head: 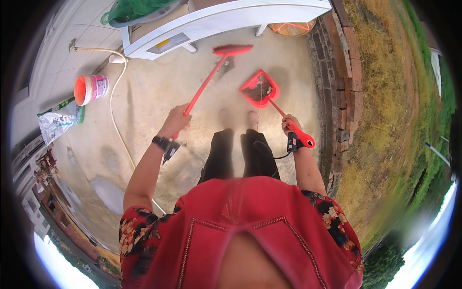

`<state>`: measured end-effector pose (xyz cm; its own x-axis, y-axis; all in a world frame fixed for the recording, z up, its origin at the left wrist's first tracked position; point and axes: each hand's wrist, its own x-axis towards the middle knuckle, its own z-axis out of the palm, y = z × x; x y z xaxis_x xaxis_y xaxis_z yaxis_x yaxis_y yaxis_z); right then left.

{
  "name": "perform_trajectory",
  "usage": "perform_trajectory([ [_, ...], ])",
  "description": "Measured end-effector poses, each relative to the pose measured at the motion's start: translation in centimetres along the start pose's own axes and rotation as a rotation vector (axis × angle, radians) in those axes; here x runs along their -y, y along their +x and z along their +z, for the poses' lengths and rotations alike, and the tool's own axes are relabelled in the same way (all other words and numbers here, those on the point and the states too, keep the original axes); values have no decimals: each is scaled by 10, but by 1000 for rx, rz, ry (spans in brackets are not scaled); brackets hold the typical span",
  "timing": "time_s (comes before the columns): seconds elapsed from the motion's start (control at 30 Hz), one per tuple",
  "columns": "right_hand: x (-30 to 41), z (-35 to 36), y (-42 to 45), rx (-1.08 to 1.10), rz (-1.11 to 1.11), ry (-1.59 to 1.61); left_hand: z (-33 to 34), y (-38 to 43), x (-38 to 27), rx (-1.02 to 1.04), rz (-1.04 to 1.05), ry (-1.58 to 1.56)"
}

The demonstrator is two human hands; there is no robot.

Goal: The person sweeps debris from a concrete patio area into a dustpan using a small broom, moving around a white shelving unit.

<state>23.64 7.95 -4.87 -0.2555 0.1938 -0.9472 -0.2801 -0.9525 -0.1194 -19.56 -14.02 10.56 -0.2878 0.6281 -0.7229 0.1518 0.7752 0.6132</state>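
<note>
My left hand is closed around the handle of a red broom. The broom's head reaches away from me, close to a dark patch of what may be wet dirt on the concrete floor. In my right hand is the handle of a long-handled red dustpan. Its pan lies just beyond my feet, with dark debris and a small pale bit inside. A gap separates the broom head from the pan. Both wrists wear black strapped devices.
A white table-like frame spans the far side, bearing a basin with green netting. At left are a hose, a pink-and-white bucket and a plastic sack. A low brick edge borders dry grass on the right.
</note>
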Motion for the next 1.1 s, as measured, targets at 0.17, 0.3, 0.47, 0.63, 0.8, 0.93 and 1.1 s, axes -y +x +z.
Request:
perform_trajectory([
  [0.17,30,39,29,93,140,63,28,130,15,-165,-28,1],
  [0.3,57,59,38,242,439,59,68,164,57,-300,-79,31],
  [0.47,70,82,42,238,203,23,84,63,133,-150,-127,588],
  [0.63,68,103,59,274,88,187,64,-16,144,-135,-164,664],
  [0.8,58,124,76,327,74,161,58,-55,153,-313,-53,467],
  [0.93,67,156,80,270,172,143,87,-36,162,-428,-100,313],
  [1.1,63,191,69,210,82,-40,189,11,124,-417,-258,-82],
])
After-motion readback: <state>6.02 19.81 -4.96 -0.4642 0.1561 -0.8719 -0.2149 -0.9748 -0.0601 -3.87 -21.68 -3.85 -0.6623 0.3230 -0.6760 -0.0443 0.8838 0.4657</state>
